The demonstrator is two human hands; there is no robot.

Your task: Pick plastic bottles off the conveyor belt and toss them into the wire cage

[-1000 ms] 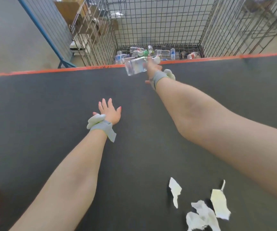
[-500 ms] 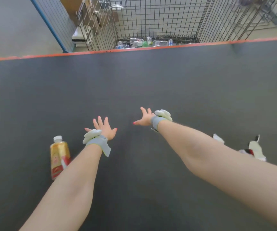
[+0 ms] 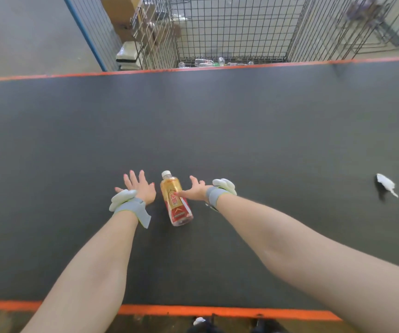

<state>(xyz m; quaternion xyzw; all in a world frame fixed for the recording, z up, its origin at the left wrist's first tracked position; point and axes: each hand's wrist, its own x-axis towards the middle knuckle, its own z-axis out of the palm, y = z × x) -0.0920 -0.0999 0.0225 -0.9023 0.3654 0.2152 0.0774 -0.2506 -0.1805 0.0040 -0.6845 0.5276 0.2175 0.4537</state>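
A gold-and-red bottle lies on the conveyor belt, cap toward 12 o'clock. The left hand spreads at its 9 o'clock, the right hand at 3 o'clock, thumb over the label. The wire cage stands at 12 o'clock.

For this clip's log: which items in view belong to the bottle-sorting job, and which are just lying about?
Job: gold-labelled bottle lying on the conveyor belt; wire cage beyond; clear bottles on its floor; left hand and right hand, both open, either side of the bottle.
Lying about: white paper scraps on the belt, far right; cardboard boxes left of the cage.
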